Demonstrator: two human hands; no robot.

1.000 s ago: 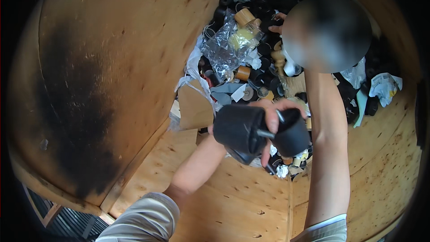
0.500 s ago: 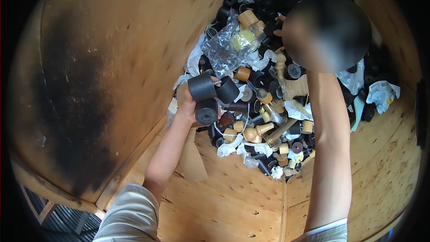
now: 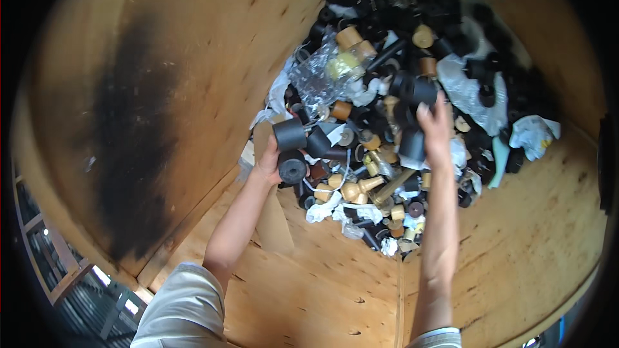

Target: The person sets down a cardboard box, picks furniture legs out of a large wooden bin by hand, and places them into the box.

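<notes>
My left hand [image 3: 266, 162] is closed around several short black cylindrical furniture feet [image 3: 290, 134]. One of them shows a round end with a centre hole, and a metal bolt sticks out near another. To the right, my right hand [image 3: 436, 134] is above the pile, its thumb and fingers bent around black furniture feet of the same kind [image 3: 424, 91]. Motion smears this hand, so how many pieces it grips is unclear. Below both hands lies a heap of black, brown and pale wooden feet, with a turned pale wooden leg [image 3: 361, 188] among them.
Tall plywood walls [image 3: 213, 45] enclose the heap; the left one has a large black stain [image 3: 132, 148]. Clear plastic wrap [image 3: 319, 77], crumpled white paper [image 3: 535, 136], a white plastic bag [image 3: 474, 93] and a cardboard strip [image 3: 274, 222] lie among the pieces.
My right hand has come back from the far right of the heap toward the middle, now with black feet in it. My left hand keeps its hold, nearly still. The view has shifted slightly.
</notes>
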